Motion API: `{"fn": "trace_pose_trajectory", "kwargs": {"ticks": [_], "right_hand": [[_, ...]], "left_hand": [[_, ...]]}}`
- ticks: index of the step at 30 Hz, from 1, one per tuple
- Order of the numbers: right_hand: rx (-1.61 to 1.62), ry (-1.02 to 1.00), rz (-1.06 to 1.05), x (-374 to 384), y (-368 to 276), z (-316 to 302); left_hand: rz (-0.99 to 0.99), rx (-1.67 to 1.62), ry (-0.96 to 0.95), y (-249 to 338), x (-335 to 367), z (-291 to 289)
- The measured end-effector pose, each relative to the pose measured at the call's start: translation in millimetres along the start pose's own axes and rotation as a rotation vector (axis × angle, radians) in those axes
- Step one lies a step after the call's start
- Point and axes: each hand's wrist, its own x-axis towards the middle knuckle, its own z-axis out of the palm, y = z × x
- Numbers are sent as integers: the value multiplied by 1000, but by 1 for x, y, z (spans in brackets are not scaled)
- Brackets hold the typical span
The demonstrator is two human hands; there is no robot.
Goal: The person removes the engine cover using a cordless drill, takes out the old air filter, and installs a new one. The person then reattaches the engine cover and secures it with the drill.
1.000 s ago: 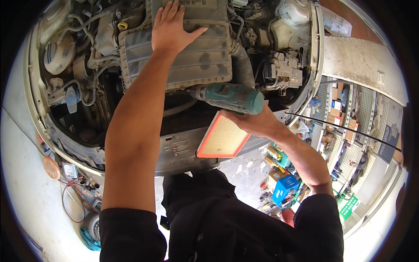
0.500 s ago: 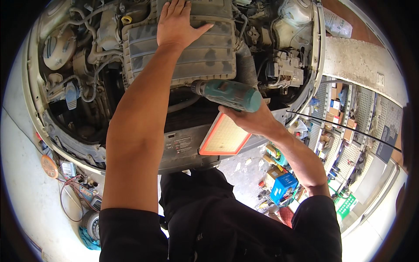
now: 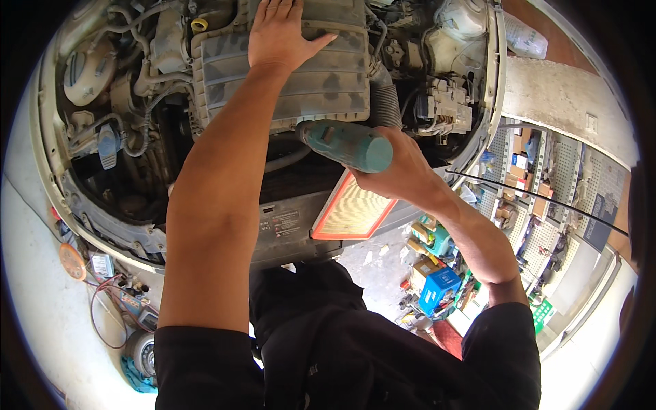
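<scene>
My left hand [image 3: 281, 37] lies flat on the dusty black air filter housing [image 3: 314, 89], thumb spread to the right, fingertips reaching the upper picture edge. In my right hand [image 3: 403, 167] is a green cordless drill [image 3: 348, 145], its rear end toward me. The drill's nose points left at the near edge of the housing; its tip is hidden, so contact cannot be told. Below the drill, a rectangular air filter [image 3: 355, 212] with an orange-red rim and pale pleats leans on the car's front panel [image 3: 273, 229]. Part of the filter is behind my right hand.
Around the housing are a ribbed intake hose [image 3: 385, 102], a pale coolant tank [image 3: 90, 74] and a yellow-ringed cap [image 3: 199, 26]. A thin black rod [image 3: 547, 199] runs out to the right. Shelves with boxes and a blue box [image 3: 439, 290] stand beyond; a wheel [image 3: 142, 353] lies at lower left.
The drill's rear end has swung left and slightly toward me, and my right hand has turned with it. My left hand stays on the housing; the air filter has hardly moved.
</scene>
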Motion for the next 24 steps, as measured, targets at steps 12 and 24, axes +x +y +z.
{"fn": "trace_pose_trajectory", "kwargs": {"ticks": [12,24], "right_hand": [[-7,-53,34,7,-3,4],[-246,-238,32,22,-41,-17]], "left_hand": [[6,-29,34,1,0,6],[-9,-16,-32,1,2,3]]}}
